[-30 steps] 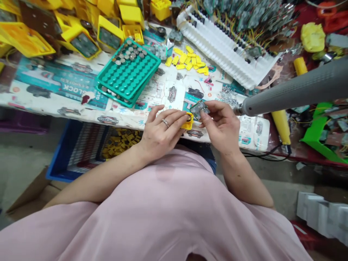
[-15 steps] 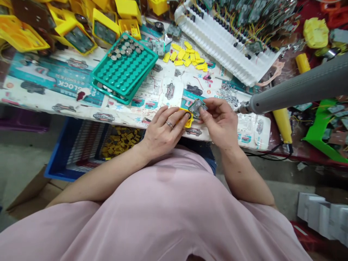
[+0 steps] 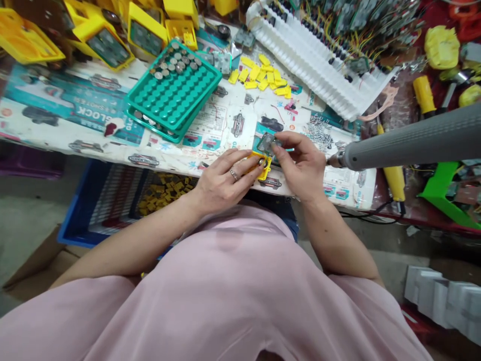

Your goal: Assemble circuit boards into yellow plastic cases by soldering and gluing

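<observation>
My left hand (image 3: 228, 175) is closed on a small yellow plastic casing (image 3: 266, 170) at the table's front edge, its fingertips over the near side. A round, dark and shiny part (image 3: 262, 162) shows inside the casing beside my fingertips. Between the thumb and fingers of my right hand (image 3: 303, 163) is a small circuit board (image 3: 267, 144), tilted just above the casing's far edge. Behind my hands lie several small yellow plastic pieces (image 3: 261, 75) in a loose pile. Small silver screws (image 3: 319, 131) are heaped beyond my right hand.
A green tray (image 3: 158, 95) with button cells stands left, stacked on another. A white foam rack (image 3: 300, 55) holds wired parts behind. From the right, a grey screwdriver (image 3: 406, 138) reaches close to my right hand. A blue crate (image 3: 80, 210) with yellow pieces sits below the table edge.
The circuit board in my right hand has tilted and shifted slightly left, and more of the casing's inside shows. My left fingers have moved a little on the casing. The view has shifted slightly.
</observation>
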